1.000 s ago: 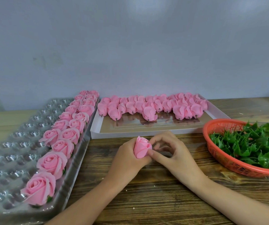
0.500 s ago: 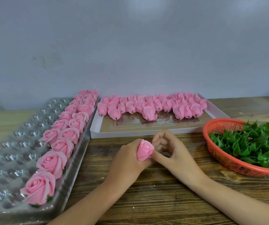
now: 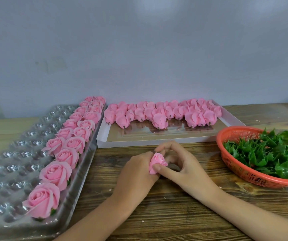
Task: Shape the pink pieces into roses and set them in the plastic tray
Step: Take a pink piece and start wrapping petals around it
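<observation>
While held at frame centre, the small pink rose (image 3: 158,160) is gripped by the left hand (image 3: 136,173) and pinched by the right hand (image 3: 183,164).
Finished pink roses (image 3: 66,155) line the clear dimpled plastic tray (image 3: 9,153) at left; unshaped pink pieces (image 3: 157,115) lie in a white box (image 3: 139,142) just above the hands.

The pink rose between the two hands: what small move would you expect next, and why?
Probably the right hand folds an outer petal outward. The left hand holds the pink rose by its base while the right thumb presses on a petal, and it looks tighter than the finished roses in the plastic tray.
</observation>
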Demonstrator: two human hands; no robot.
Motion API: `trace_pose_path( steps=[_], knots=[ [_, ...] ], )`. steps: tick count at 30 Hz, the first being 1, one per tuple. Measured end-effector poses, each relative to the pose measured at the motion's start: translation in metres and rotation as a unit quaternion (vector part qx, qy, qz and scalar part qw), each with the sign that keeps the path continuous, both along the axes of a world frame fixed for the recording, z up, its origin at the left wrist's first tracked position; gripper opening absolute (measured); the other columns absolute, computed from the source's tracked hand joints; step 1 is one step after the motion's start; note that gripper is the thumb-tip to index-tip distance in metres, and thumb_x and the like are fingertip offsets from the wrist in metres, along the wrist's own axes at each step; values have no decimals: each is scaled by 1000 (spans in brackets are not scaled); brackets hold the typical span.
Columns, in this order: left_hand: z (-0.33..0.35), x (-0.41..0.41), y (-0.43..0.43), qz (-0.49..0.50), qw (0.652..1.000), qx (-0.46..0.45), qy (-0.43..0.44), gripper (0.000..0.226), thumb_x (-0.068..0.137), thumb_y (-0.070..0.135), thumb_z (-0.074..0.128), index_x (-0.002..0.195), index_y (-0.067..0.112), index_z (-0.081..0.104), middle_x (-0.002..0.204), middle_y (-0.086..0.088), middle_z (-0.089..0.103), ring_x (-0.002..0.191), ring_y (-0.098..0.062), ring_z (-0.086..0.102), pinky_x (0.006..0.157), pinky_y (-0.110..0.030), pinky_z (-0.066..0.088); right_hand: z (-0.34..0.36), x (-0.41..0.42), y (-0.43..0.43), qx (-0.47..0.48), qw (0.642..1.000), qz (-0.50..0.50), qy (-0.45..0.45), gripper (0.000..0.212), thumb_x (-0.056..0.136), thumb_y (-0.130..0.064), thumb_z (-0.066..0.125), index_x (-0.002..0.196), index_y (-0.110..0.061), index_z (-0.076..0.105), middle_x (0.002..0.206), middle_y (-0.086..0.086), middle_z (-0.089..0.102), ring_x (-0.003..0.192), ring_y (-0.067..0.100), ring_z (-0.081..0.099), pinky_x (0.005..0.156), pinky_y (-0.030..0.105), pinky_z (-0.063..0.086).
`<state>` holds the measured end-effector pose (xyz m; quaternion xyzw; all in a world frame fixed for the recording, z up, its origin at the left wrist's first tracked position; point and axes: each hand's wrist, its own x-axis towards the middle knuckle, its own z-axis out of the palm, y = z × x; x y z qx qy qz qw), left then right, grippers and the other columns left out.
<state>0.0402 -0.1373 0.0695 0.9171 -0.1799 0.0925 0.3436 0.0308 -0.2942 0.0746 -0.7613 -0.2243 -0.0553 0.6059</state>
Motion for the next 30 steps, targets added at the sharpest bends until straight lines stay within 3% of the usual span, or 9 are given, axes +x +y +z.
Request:
trace_pose_path(
  steps=[4, 8, 11, 15, 20, 26, 30],
  knots=[
    [1, 0, 0, 5, 999, -31, 17, 10, 84, 40, 64, 77, 35, 60, 69, 14, 63, 69, 1, 59, 57, -15, 45, 0, 0, -1, -40, 999, 4, -28, 17, 88, -10, 73, 99, -18, 64, 99, -5, 60, 88, 22, 65, 89, 48, 51],
    [3, 1, 1, 3, 995, -85, 50, 14, 79, 39, 69, 75, 25, 66, 68, 7, 67, 64, -8, 63, 62, -36, 53, 1, 0, -2, -60, 995, 21, -76, 14, 91, -9, 69, 102, -16, 66, 101, -7, 60, 100, 21, 61, 92, 45, 49],
    [6, 2, 3, -13, 993, -106, 57, 12, 77, 36, 71, 69, 29, 64, 64, 9, 66, 62, -5, 61, 56, -30, 49, 2, 1, -3, -59, 994, 28, -89, 15, 91, -6, 68, 103, -16, 68, 104, -6, 62, 105, 22, 61, 95, 44, 49],
    [5, 3, 2, 5, 995, -80, 61, 9, 80, 34, 69, 84, 26, 67, 73, 9, 67, 70, -6, 63, 68, -37, 54, 2, 1, -2, -30, 998, 15, -60, 27, 86, -8, 75, 108, -20, 65, 107, -1, 64, 98, 21, 65, 93, 37, 51],
    [2, 2, 1, 6, 998, -34, 49, 13, 84, 36, 67, 95, 29, 65, 81, 14, 65, 75, -1, 61, 72, -30, 55, 3, 0, -1, -51, 998, 6, -42, 28, 82, -12, 79, 104, -21, 65, 103, -6, 63, 90, 17, 63, 88, 41, 52],
    [2, 3, 1, 4, 999, -14, 32, 7, 85, 31, 66, 90, 33, 62, 77, 16, 62, 73, 0, 60, 68, -25, 51, 5, -3, -1, -94, 987, -18, -128, 30, 80, -11, 79, 105, -21, 65, 104, -9, 62, 107, 17, 58, 93, 23, 44],
    [1, 2, 0, -2, 1000, 7, 21, 8, 83, 32, 67, 87, 32, 60, 77, 15, 62, 72, 0, 58, 64, -21, 48, 4, -5, 0, -92, 986, -36, -137, 31, 78, -11, 77, 101, -22, 59, 101, -7, 60, 103, 17, 58, 90, 29, 47]
  ],
)
